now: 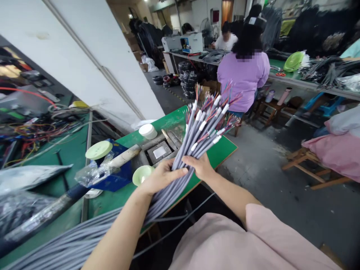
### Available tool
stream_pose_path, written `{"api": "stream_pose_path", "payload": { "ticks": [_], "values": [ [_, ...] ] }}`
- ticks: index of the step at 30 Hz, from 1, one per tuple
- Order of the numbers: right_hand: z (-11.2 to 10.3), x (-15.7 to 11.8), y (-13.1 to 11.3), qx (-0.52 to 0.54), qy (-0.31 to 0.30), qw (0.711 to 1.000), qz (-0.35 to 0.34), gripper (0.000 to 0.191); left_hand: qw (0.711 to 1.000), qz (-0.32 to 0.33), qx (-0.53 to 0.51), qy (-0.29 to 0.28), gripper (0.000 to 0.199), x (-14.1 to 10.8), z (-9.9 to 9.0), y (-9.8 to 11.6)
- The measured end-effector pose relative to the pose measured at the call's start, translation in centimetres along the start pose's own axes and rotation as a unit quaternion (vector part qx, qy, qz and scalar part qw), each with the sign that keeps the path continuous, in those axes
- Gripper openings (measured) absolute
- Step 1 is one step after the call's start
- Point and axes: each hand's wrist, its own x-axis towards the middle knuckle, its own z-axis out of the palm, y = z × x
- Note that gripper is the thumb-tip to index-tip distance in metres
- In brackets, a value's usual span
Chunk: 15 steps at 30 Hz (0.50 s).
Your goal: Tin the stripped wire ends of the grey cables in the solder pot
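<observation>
A thick bundle of grey cables (184, 150) runs from the lower left up to the middle of the head view. My left hand (164, 174) is closed around it from the left, thumb across the front. From the right, my right hand (198, 165) grips the same bundle just above, its thumb lying over the cables. The upper ends fan out, with white sleeves and thin red, blue and other coloured wires showing. Behind the bundle on the green table sits a dark solder pot (159, 152) with a bright square surface. My palms are hidden.
A white round tub (147, 131) and pale green dishes (143, 174) stand near the pot. Left of them are a blue holder (119, 168) and a plastic-wrapped roll. A person in purple (243, 77) sits at the far bench. A wooden stool (309, 165) stands at right.
</observation>
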Motion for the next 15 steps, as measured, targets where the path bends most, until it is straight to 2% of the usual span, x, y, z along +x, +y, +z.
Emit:
{"api": "stream_pose_path", "payload": {
  "ticks": [2,4,7,9,11,13,15],
  "values": [
    [0.6,1.9,-0.1,0.016,-0.058,0.998,-0.017,0.031,0.998,0.026,0.043,0.049,0.047,-0.2,-0.8,1.3],
    [0.6,3.1,0.6,0.036,-0.08,0.996,-0.012,0.033,0.993,0.017,0.078,0.088,0.049,0.0,-0.9,1.7],
    [-1.0,3.7,2.8,0.045,-0.05,0.996,0.05,0.038,0.984,0.0,0.135,0.113,0.055,1.3,0.1,0.2],
    [-3.1,3.7,4.0,0.033,-0.04,0.99,0.13,0.042,0.975,-0.011,0.185,0.126,0.06,2.2,1.3,-1.4],
    [-5.6,3.8,4.2,0.012,-0.073,0.971,0.229,0.045,0.957,-0.026,0.248,0.148,0.074,2.8,2.5,-2.8],
    [-7.8,4.1,3.6,-0.042,-0.143,0.936,0.318,0.048,0.936,-0.026,0.314,0.16,0.083,3.0,3.5,-3.8],
    [-9.6,4.7,2.5,-0.145,-0.221,0.89,0.373,0.053,0.919,-0.008,0.364,0.152,0.078,2.9,4.3,-4.4]
  ]
}}
